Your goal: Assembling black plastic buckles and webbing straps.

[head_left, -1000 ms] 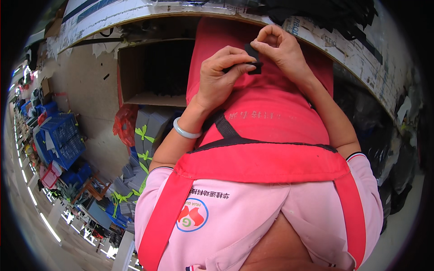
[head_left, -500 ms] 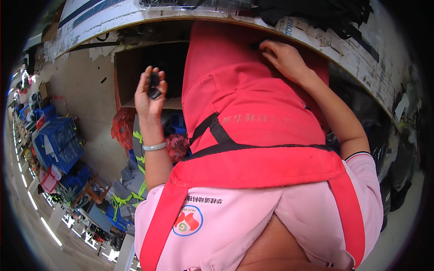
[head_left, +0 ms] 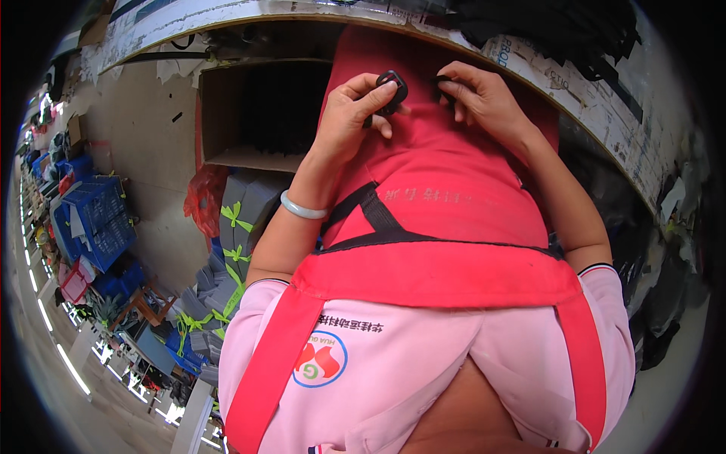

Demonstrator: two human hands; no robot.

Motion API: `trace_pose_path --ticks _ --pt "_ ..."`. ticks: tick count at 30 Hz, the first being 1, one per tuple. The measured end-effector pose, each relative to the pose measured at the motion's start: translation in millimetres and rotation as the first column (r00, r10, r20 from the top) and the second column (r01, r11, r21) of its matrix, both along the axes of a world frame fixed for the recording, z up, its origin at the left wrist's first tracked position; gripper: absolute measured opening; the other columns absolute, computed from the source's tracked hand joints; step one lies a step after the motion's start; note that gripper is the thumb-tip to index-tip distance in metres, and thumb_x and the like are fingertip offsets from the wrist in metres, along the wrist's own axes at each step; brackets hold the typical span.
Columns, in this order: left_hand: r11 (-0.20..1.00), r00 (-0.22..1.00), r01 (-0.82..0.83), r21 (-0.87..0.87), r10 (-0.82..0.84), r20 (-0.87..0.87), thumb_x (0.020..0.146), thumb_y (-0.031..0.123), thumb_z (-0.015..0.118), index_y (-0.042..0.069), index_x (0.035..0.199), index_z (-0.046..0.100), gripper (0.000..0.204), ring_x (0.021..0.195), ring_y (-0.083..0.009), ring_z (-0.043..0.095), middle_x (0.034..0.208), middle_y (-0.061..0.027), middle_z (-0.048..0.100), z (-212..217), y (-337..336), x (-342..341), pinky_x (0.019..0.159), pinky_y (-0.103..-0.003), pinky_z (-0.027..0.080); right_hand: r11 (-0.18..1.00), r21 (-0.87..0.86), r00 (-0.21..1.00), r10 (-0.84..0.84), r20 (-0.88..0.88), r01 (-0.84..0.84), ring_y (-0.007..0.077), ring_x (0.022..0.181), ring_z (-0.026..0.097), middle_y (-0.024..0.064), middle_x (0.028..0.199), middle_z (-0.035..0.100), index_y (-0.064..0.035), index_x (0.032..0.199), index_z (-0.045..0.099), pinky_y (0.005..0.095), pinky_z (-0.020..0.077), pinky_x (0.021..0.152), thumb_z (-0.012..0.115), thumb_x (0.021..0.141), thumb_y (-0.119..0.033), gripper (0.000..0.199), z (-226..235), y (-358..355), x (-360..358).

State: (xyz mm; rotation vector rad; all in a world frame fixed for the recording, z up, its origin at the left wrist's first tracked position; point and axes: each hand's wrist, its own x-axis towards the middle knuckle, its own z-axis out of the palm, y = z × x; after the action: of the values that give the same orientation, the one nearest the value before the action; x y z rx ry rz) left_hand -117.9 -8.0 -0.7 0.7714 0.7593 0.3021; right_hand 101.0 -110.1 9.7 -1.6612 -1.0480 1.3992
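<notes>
A red cloth (head_left: 446, 174) with black straps (head_left: 378, 216) lies in front of me, running up to the workbench edge (head_left: 605, 113). My left hand (head_left: 352, 121), with a pale bangle on the wrist, pinches a small black plastic ring (head_left: 392, 85) between thumb and fingers at the top of the cloth. My right hand (head_left: 488, 102) is just to the right of it, its fingers closed on a small black strap piece (head_left: 442, 82) against the cloth. The two hands are a few centimetres apart.
An open cardboard box (head_left: 257, 113) stands to the left under the bench. Below it are grey bundles tied with green strips (head_left: 234, 227), an orange bag (head_left: 203, 198) and blue crates (head_left: 94, 219). Black material is piled on the bench at the top right (head_left: 560, 26).
My left hand left the cloth, went out toward the cardboard box, and has come back holding a black ring beside my right hand. My right hand has stayed at the top of the cloth.
</notes>
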Motion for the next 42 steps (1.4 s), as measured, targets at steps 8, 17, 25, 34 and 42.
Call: trace_pose_path --ticks 8,17,25,34,42 --pt "0.965 0.948 0.055 -0.255 0.029 0.317 0.095 0.021 0.06 0.006 0.115 0.058 0.026 0.075 -0.0136 0.061 0.094 -0.0067 0.065 -11.6 -4.5 11.8 0.052 -0.023 0.046 0.994 -0.006 0.945 -0.103 -0.31 0.106 0.003 0.052 0.052 0.0019 0.072 0.062 -0.0018 0.104 0.059 0.017 0.0402 0.045 0.058 0.096 -0.022 0.021 28.0 5.4 -10.0" --pt "0.906 0.933 -0.01 -0.423 0.16 0.322 0.097 0.022 0.052 0.007 0.131 0.05 0.037 0.078 -0.0162 0.054 0.094 -0.0049 0.058 0.4 -10.9 11.6 0.057 -0.026 0.045 0.994 -0.107 0.854 -0.071 -0.515 0.018 0.0006 0.046 0.045 0.0051 0.081 0.068 -0.0035 0.094 0.06 0.0149 0.0315 0.04 0.06 0.094 -0.023 0.02 37.8 5.8 -17.3" --pt "0.858 0.894 0.134 -0.496 0.111 0.433 0.095 0.019 0.052 0.004 0.125 0.052 0.033 0.078 -0.0167 0.053 0.094 -0.0075 0.057 -13.4 -8.6 10.2 0.05 -0.022 0.042 0.985 -0.174 0.717 -0.134 -0.685 0.017 -0.0009 0.044 0.043 0.0057 0.081 0.067 -0.0034 0.094 0.059 0.0133 0.0297 0.037 0.06 0.094 -0.022 0.019 28.4 6.8 -25.0" --pt "0.913 0.914 0.103 -0.395 0.071 0.401 0.095 0.014 0.054 0.003 0.12 0.056 0.027 0.07 -0.0117 0.053 0.088 -0.0074 0.061 -13.0 -4.4 17.3 0.045 -0.019 0.039 0.983 -0.151 0.669 -0.184 -0.721 0.108 -0.001 0.047 0.044 -0.0001 0.072 0.058 -0.0036 0.094 0.058 0.0132 0.0314 0.04 0.058 0.096 -0.023 0.019 22.6 3.3 -29.4" --pt "0.976 0.951 0.125 -0.179 -0.066 0.303 0.091 0.01 0.062 0.003 0.111 0.06 0.022 0.06 -0.0086 0.053 0.082 -0.0052 0.063 -9.5 10.4 17.8 0.045 -0.018 0.038 0.987 -0.062 0.577 -0.136 -0.805 0.146 0.0015 0.053 0.051 0.001 0.076 0.059 -0.0022 0.101 0.059 0.0156 0.0385 0.046 0.059 0.096 -0.027 0.025 14.4 2.6 -33.0"
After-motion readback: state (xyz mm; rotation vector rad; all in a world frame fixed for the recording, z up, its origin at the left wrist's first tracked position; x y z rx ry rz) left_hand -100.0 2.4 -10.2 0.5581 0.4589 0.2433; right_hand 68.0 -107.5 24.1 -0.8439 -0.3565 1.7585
